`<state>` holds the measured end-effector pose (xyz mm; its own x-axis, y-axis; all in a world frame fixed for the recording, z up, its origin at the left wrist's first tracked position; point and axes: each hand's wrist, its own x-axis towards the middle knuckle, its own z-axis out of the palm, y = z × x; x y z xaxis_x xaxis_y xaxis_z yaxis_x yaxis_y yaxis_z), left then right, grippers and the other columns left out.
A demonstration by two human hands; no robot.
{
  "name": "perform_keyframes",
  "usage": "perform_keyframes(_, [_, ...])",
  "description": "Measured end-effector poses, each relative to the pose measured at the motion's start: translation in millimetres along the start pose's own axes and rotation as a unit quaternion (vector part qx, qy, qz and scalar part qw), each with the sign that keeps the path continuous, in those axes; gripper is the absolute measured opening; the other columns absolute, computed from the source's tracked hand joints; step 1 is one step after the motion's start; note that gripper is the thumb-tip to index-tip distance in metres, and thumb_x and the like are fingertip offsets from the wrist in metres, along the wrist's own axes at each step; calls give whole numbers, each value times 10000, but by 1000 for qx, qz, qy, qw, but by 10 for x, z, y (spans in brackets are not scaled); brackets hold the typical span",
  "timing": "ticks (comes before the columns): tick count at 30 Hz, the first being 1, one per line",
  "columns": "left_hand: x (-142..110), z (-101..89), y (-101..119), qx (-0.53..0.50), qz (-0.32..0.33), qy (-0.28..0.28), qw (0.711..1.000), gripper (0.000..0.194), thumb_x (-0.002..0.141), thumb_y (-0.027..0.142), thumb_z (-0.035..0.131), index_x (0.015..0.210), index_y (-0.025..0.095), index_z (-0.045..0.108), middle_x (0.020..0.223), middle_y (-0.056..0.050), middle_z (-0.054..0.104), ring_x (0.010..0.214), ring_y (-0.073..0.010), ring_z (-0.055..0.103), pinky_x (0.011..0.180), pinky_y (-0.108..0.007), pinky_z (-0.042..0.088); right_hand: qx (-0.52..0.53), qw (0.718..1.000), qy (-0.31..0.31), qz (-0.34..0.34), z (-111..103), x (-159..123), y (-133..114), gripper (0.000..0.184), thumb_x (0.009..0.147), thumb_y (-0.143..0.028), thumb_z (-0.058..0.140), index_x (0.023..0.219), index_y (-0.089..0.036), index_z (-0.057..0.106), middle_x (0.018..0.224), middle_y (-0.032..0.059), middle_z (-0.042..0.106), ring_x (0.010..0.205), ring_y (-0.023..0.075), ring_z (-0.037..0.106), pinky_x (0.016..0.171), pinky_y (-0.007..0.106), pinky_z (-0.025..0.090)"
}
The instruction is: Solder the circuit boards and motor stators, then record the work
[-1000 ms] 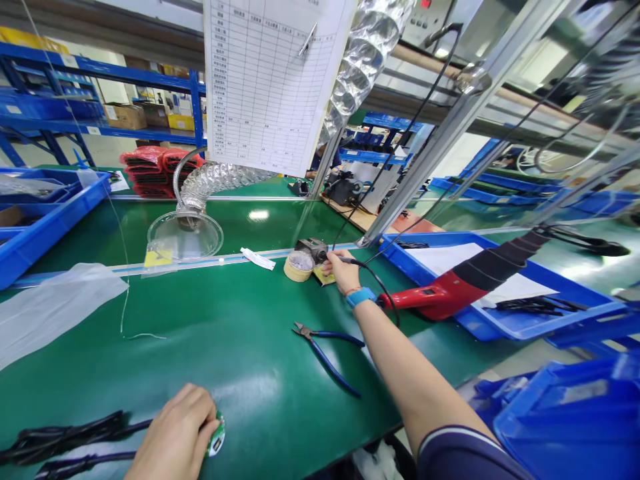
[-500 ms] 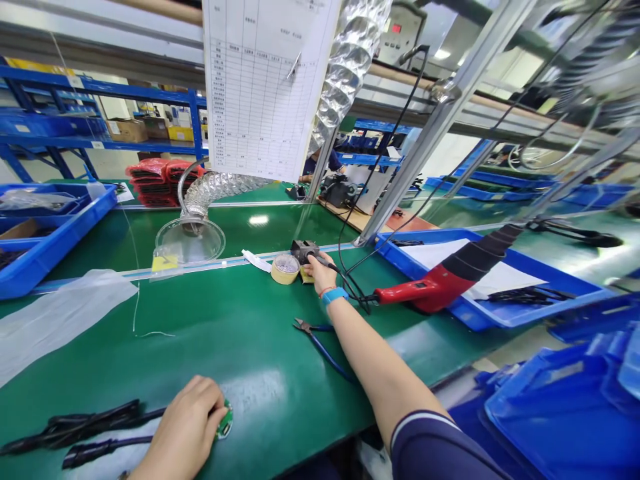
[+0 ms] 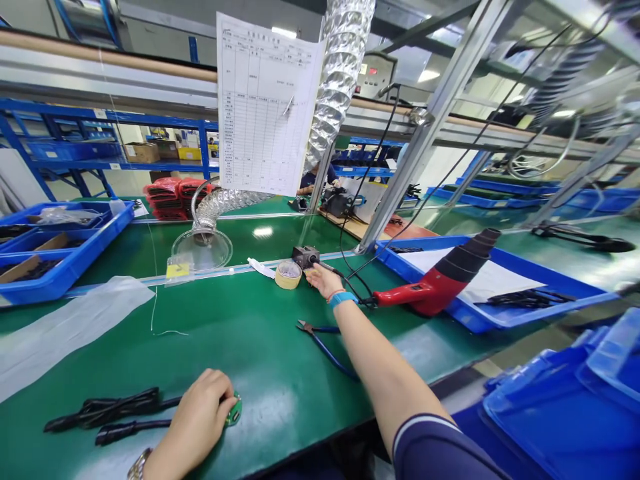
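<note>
My left hand [image 3: 203, 407] is closed on the edge of a small round green circuit board [image 3: 235, 409] low over the bench. Black cables [image 3: 117, 408] lie bundled to its left, their ends running under the hand. My right hand [image 3: 326, 281] reaches forward to the dark soldering iron stand [image 3: 305, 256], its fingers around the handle of a soldering iron [image 3: 325, 266] whose front end is at the stand. The fingers partly cover the handle. A roll of tape [image 3: 288, 275] stands just left of that hand. Blue-handled cutting pliers [image 3: 320, 339] lie by my right forearm.
A red heat gun [image 3: 430, 287] rests on a blue tray [image 3: 495, 320] at the right. Another blue tray [image 3: 60, 277] with parts stands left. A clear fume hood [image 3: 203, 250] hangs on a foil duct behind. A white plastic sheet [image 3: 75, 323] lies left. Cords hang near my right hand.
The view has tilted up and shifted. My right hand has moved in closer to the stand, its fingers lying lower on the iron. My left hand keeps hold of the circuit board.
</note>
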<state>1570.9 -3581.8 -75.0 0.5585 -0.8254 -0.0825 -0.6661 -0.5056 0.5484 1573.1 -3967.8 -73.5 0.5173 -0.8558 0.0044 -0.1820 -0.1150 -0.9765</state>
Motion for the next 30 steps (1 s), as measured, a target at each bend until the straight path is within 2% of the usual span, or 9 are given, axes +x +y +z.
perform_keyframes(5, [14,6,-1,6,4,7,1000,164,852,191,467,699,177,526,806,-46,597,821,-203,534,733,-319,393,-167,976,-64,-122,167,-326,51,248,883,-325,565,1046,-139,588,999,50,621,867,161,609,778,365,515])
perform_keyframes(9, [9,-116,-51,-9,45,-7,999,145,881,221,448,820,194,576,877,-42,615,866,-196,537,777,-316,410,-280,940,-66,-185,160,-259,-103,178,856,-289,595,937,-131,612,930,52,645,883,175,611,831,386,484])
perform_keyframes(13, [-74,-338,-159,3,62,-16,998,200,907,270,438,1003,202,600,1020,-54,619,978,-201,527,895,-340,397,-357,908,-58,-211,146,-210,-247,327,812,-167,586,1127,-96,542,1025,180,636,952,271,603,842,430,460])
perform_keyframes(16, [-133,-451,-202,31,53,-44,997,246,899,322,461,1059,201,604,1036,-62,616,990,-214,527,910,-353,398,-386,876,-105,-271,162,-528,-209,470,805,-183,569,1255,-102,462,1202,206,554,1084,309,539,902,453,427])
perform_keyframes(20, [-145,-483,-158,53,33,-88,994,244,874,312,483,1056,200,602,978,-58,616,917,-214,553,830,-342,429,-410,813,-209,-357,-36,-1231,49,265,827,-251,554,1073,-182,622,1121,117,616,1104,275,518,944,407,415])
perform_keyframes(22, [-155,-476,-127,57,33,-84,994,221,855,301,500,1026,203,598,956,-52,610,894,-211,559,798,-328,432,-459,765,-194,-409,-229,-1435,242,273,877,-252,475,1091,-180,629,1143,126,615,1133,292,499,919,441,425])
perform_keyframes(24, [-187,-473,-108,50,34,-62,996,188,841,296,507,985,207,589,923,-42,601,873,-204,558,769,-309,428,-488,740,-170,-429,-431,-1458,421,324,907,-243,414,1160,-187,608,1192,128,600,1130,289,505,893,444,445])
perform_keyframes(27, [-264,-492,-91,15,27,-18,999,141,837,292,501,928,204,564,864,-23,576,801,-177,540,716,-282,414,-504,750,-130,-409,-631,-1318,550,341,899,-218,406,1166,-179,615,1185,149,605,1128,294,515,903,460,449])
perform_keyframes(30, [-330,-546,-69,-34,12,24,999,133,833,304,507,901,199,554,804,-5,550,727,-152,505,672,-263,399,-439,805,-95,-387,-581,-1363,450,324,872,-233,453,1137,-165,627,1229,172,574,1217,320,451,976,532,390])
